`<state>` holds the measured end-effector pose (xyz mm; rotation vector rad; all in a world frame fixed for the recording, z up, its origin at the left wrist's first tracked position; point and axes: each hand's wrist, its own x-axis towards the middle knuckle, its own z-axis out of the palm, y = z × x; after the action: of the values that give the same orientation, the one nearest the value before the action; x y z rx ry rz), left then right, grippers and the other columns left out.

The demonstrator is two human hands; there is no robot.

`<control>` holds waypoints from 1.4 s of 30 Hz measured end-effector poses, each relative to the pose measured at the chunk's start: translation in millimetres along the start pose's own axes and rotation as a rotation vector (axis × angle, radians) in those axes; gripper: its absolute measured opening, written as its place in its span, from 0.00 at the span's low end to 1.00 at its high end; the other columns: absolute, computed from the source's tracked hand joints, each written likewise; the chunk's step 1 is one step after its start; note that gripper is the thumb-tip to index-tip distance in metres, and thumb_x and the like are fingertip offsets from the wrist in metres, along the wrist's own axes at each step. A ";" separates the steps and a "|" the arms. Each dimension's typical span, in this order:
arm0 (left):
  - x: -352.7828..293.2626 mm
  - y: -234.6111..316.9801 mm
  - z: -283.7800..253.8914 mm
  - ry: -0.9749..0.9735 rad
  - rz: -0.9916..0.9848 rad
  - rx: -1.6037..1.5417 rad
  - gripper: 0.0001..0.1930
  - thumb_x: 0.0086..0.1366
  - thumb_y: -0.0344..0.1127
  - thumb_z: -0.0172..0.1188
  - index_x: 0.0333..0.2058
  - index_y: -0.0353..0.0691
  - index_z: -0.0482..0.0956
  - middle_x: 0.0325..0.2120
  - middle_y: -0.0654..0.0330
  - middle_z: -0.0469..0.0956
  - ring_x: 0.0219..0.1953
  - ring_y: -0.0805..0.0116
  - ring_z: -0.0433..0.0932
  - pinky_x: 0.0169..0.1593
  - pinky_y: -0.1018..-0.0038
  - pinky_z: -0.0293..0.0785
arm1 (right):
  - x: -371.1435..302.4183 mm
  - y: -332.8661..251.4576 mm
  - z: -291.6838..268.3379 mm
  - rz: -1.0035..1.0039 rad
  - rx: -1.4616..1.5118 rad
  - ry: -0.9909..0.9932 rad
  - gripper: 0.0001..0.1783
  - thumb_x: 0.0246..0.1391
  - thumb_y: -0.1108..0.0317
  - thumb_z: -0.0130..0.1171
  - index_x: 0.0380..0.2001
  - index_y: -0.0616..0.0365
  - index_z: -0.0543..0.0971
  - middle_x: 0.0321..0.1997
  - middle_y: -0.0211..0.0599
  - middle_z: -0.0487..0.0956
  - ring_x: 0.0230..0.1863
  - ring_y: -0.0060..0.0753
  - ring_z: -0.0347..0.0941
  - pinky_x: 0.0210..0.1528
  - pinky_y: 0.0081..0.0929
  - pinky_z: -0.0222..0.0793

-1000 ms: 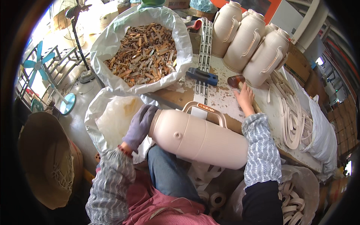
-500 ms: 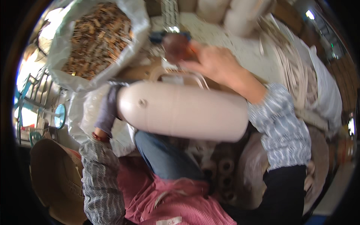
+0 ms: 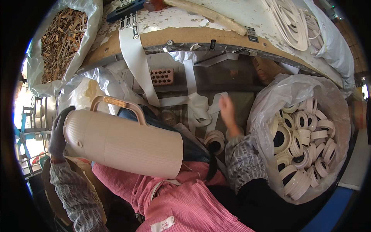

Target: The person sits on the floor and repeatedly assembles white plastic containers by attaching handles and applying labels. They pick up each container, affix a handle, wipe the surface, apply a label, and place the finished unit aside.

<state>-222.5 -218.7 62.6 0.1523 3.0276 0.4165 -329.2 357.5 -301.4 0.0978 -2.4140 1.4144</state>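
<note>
A beige vacuum jug (image 3: 127,141) with a ribbed body lies tilted across my lap, its handle (image 3: 116,101) upward. My left hand (image 3: 58,131), in a grey glove, grips its left end; the fingers are partly hidden behind the jug. My bare right hand (image 3: 228,111) is apart from the jug, over the space below the bench. It is smeared by motion, and nothing in it can be made out. Close to it hang white label strips (image 3: 199,108), with pale round rings (image 3: 215,142) below. A mallet (image 3: 206,14) with a wooden handle lies on the bench.
A plastic bag of pale ring-shaped parts (image 3: 305,135) stands to the right. At the far left is a sack of wood-coloured chips (image 3: 63,44). The worn bench edge (image 3: 170,36) curves across ahead, with pale flat straps (image 3: 290,25) at its far right.
My right hand has let go of the mallet on the bench and come down toward me. The jug has moved left and nearer, still in my left hand. The view has shifted right.
</note>
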 end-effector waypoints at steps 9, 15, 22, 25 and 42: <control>-62.7 67.3 27.1 -0.128 -0.159 0.243 0.25 0.61 0.25 0.53 0.59 0.31 0.64 0.53 0.47 0.71 0.58 0.54 0.68 0.61 0.64 0.64 | -261.5 223.8 -24.6 0.728 -0.546 -0.726 0.23 0.46 0.67 0.61 0.47 0.63 0.74 0.44 0.59 0.76 0.45 0.59 0.73 0.47 0.49 0.68; -119.0 52.3 56.4 0.109 -0.303 0.083 0.23 0.66 0.27 0.52 0.58 0.30 0.63 0.53 0.46 0.71 0.55 0.55 0.72 0.58 0.65 0.69 | -212.6 198.1 -23.3 0.616 -0.423 -0.911 0.19 0.45 0.59 0.63 0.34 0.64 0.75 0.30 0.53 0.76 0.31 0.54 0.72 0.35 0.45 0.68; -194.9 18.0 104.8 0.477 -0.489 -0.222 0.21 0.63 0.22 0.54 0.56 0.32 0.67 0.52 0.47 0.72 0.55 0.54 0.72 0.58 0.65 0.69 | -18.3 -31.2 -2.8 0.451 0.599 -0.624 0.27 0.45 0.69 0.64 0.48 0.57 0.65 0.45 0.33 0.71 0.47 0.26 0.68 0.52 0.26 0.65; -179.3 49.7 122.6 0.533 -0.418 -0.079 0.20 0.58 0.26 0.60 0.50 0.33 0.70 0.44 0.49 0.74 0.47 0.54 0.74 0.50 0.62 0.70 | 37.1 -193.5 15.1 0.235 0.988 -0.558 0.34 0.45 0.74 0.68 0.54 0.56 0.63 0.48 0.34 0.73 0.49 0.27 0.71 0.52 0.28 0.69; -292.9 10.8 174.4 0.452 -0.585 -0.279 0.15 0.70 0.37 0.47 0.51 0.36 0.71 0.48 0.56 0.75 0.49 0.61 0.75 0.52 0.68 0.72 | 2.0 -458.4 47.9 -1.042 0.612 -0.560 0.20 0.43 0.63 0.69 0.40 0.58 0.81 0.32 0.40 0.76 0.32 0.43 0.73 0.46 0.44 0.75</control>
<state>85.4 -194.2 -82.1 -0.9340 3.1577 0.8920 -238.8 86.6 60.3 1.7740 -1.5976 1.5613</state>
